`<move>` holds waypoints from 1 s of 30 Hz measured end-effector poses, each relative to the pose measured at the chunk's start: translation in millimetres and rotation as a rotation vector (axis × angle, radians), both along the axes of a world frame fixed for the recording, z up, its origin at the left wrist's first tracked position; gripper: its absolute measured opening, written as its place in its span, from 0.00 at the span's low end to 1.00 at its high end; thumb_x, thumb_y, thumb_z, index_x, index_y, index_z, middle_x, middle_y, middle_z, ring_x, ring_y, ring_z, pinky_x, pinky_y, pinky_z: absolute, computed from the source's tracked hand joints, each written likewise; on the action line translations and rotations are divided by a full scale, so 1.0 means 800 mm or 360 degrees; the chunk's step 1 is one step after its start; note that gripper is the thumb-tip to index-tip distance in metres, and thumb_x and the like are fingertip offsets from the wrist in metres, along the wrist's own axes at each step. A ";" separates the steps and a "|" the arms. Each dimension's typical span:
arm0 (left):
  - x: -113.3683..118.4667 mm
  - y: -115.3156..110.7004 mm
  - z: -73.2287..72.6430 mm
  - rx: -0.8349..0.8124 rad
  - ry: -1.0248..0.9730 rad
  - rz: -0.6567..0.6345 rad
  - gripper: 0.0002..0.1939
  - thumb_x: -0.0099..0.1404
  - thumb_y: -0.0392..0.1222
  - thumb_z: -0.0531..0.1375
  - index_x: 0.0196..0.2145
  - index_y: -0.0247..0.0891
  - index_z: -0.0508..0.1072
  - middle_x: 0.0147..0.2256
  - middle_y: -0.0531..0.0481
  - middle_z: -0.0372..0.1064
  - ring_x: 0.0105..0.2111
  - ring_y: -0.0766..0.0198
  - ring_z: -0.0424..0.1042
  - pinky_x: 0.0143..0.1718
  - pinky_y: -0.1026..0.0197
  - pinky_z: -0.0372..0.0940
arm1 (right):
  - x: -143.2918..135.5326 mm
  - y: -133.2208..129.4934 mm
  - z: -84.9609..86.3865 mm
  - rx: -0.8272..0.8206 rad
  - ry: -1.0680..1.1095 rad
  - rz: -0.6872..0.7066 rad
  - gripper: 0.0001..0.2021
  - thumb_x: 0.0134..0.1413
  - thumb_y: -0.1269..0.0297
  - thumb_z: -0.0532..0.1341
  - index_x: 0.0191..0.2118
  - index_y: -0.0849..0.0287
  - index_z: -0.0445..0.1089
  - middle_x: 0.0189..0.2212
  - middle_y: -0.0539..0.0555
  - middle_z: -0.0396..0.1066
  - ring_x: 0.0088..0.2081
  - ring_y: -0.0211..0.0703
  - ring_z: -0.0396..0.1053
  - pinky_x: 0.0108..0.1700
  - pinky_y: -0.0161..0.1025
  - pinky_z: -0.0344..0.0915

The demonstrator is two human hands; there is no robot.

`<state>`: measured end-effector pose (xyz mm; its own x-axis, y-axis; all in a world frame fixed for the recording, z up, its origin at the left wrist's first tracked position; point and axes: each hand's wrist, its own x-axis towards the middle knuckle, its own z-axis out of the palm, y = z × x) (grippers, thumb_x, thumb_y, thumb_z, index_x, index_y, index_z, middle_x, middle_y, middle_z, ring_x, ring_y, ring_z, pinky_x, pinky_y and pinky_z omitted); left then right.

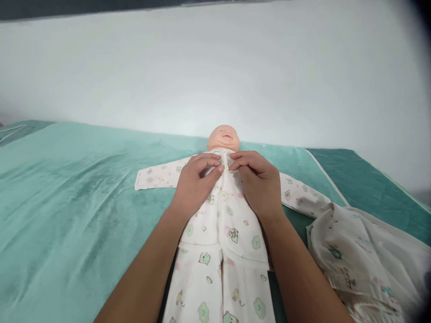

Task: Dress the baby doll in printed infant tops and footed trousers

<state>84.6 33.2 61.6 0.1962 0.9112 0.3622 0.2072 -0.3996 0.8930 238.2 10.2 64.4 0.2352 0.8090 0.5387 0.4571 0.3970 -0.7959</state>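
A light teal blanket (84, 215) spreads wide, wrinkled at left, with a darker green stretch (377, 179) past a pale edge (326, 176) at right; a white wall (215, 67) rises behind, a dark band (84, 8) along its top. The doll (222, 142) lies face up mid-blanket, near the wall, in a printed shirt (232, 220) and pants (198, 291). At right, a crumpled white cloth (363, 255) meets the end of 1 sleeve (303, 193). The left hand (198, 179) and right hand (261, 179) block part of the shirt; both are narrow, fingertips (221, 168) pinching its front near the neck.
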 end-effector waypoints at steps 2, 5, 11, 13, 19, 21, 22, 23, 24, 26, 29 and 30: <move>0.000 0.000 0.000 -0.0002 0.0005 0.0004 0.06 0.66 0.41 0.60 0.32 0.43 0.76 0.50 0.52 0.74 0.54 0.58 0.70 0.60 0.51 0.64 | 0.000 0.001 0.000 -0.0015 -0.0003 0.0019 0.14 0.54 0.74 0.54 0.25 0.53 0.73 0.41 0.49 0.76 0.46 0.45 0.73 0.51 0.45 0.66; 0.000 0.001 -0.001 0.0023 -0.0016 -0.0003 0.06 0.66 0.40 0.59 0.33 0.44 0.77 0.50 0.52 0.74 0.54 0.58 0.70 0.60 0.52 0.64 | 0.001 0.001 0.000 -0.0012 -0.0018 0.0092 0.14 0.55 0.74 0.54 0.27 0.53 0.73 0.41 0.49 0.76 0.46 0.45 0.73 0.51 0.44 0.65; -0.002 0.002 -0.003 0.0100 -0.0021 -0.0039 0.09 0.66 0.38 0.58 0.37 0.45 0.79 0.49 0.52 0.75 0.53 0.60 0.71 0.59 0.54 0.65 | 0.001 0.002 0.001 -0.0043 -0.0094 0.0157 0.14 0.55 0.74 0.52 0.28 0.53 0.73 0.43 0.49 0.76 0.49 0.44 0.72 0.53 0.44 0.64; -0.003 0.001 -0.003 0.0104 -0.0002 -0.0046 0.10 0.66 0.37 0.58 0.38 0.46 0.80 0.49 0.52 0.75 0.54 0.60 0.70 0.59 0.54 0.65 | 0.001 0.002 0.002 -0.0045 -0.0104 0.0167 0.14 0.55 0.75 0.52 0.28 0.53 0.72 0.43 0.49 0.75 0.49 0.44 0.71 0.54 0.44 0.64; -0.002 0.000 -0.002 0.0181 0.0060 -0.0060 0.16 0.65 0.32 0.55 0.39 0.47 0.81 0.50 0.52 0.74 0.54 0.60 0.70 0.58 0.54 0.65 | 0.001 0.003 -0.001 -0.0046 -0.0062 0.0095 0.12 0.56 0.75 0.52 0.31 0.54 0.70 0.45 0.50 0.74 0.50 0.44 0.71 0.53 0.43 0.64; -0.002 0.001 -0.003 0.0232 0.0081 -0.0071 0.18 0.65 0.30 0.54 0.40 0.48 0.81 0.50 0.53 0.74 0.54 0.61 0.70 0.58 0.54 0.65 | 0.002 0.004 -0.003 -0.0035 -0.0048 0.0070 0.13 0.56 0.76 0.52 0.37 0.53 0.71 0.47 0.50 0.73 0.50 0.43 0.70 0.53 0.43 0.64; -0.002 0.001 -0.003 0.0253 0.0090 -0.0083 0.19 0.65 0.29 0.53 0.40 0.48 0.81 0.50 0.53 0.74 0.54 0.61 0.70 0.58 0.54 0.65 | 0.002 0.005 -0.003 -0.0017 -0.0061 0.0070 0.14 0.56 0.76 0.52 0.40 0.52 0.71 0.47 0.50 0.73 0.51 0.43 0.70 0.53 0.43 0.64; -0.002 0.002 -0.004 0.0272 0.0094 -0.0095 0.20 0.65 0.29 0.53 0.40 0.48 0.81 0.50 0.53 0.73 0.54 0.61 0.70 0.58 0.54 0.65 | 0.002 0.005 -0.004 0.0007 -0.0082 0.0079 0.16 0.56 0.77 0.52 0.42 0.52 0.72 0.48 0.51 0.72 0.52 0.43 0.69 0.54 0.43 0.64; -0.002 0.003 -0.005 0.0287 0.0095 -0.0102 0.20 0.65 0.29 0.53 0.40 0.48 0.81 0.51 0.53 0.73 0.54 0.61 0.70 0.59 0.54 0.64 | 0.003 0.006 -0.005 0.0030 -0.0106 0.0095 0.16 0.56 0.77 0.52 0.42 0.51 0.72 0.49 0.51 0.72 0.53 0.43 0.68 0.55 0.44 0.64; -0.002 0.004 -0.006 0.0303 0.0103 -0.0107 0.20 0.65 0.28 0.53 0.40 0.48 0.81 0.51 0.52 0.73 0.54 0.61 0.70 0.59 0.53 0.64 | 0.003 0.007 -0.005 0.0046 -0.0143 0.0123 0.15 0.56 0.77 0.52 0.39 0.51 0.73 0.50 0.51 0.71 0.55 0.44 0.67 0.57 0.46 0.62; -0.002 0.003 -0.007 0.0312 0.0121 -0.0099 0.20 0.65 0.28 0.54 0.39 0.47 0.82 0.52 0.52 0.73 0.55 0.60 0.70 0.60 0.52 0.64 | 0.003 0.007 -0.005 -0.0014 -0.0187 0.0110 0.12 0.57 0.76 0.53 0.34 0.52 0.71 0.50 0.52 0.70 0.57 0.47 0.66 0.59 0.51 0.60; -0.002 0.003 -0.007 0.0317 0.0125 -0.0100 0.19 0.65 0.28 0.54 0.39 0.47 0.82 0.52 0.52 0.73 0.54 0.60 0.70 0.59 0.52 0.64 | 0.003 0.007 -0.004 -0.0034 -0.0203 0.0102 0.12 0.57 0.76 0.53 0.33 0.53 0.70 0.50 0.52 0.69 0.57 0.48 0.65 0.59 0.52 0.59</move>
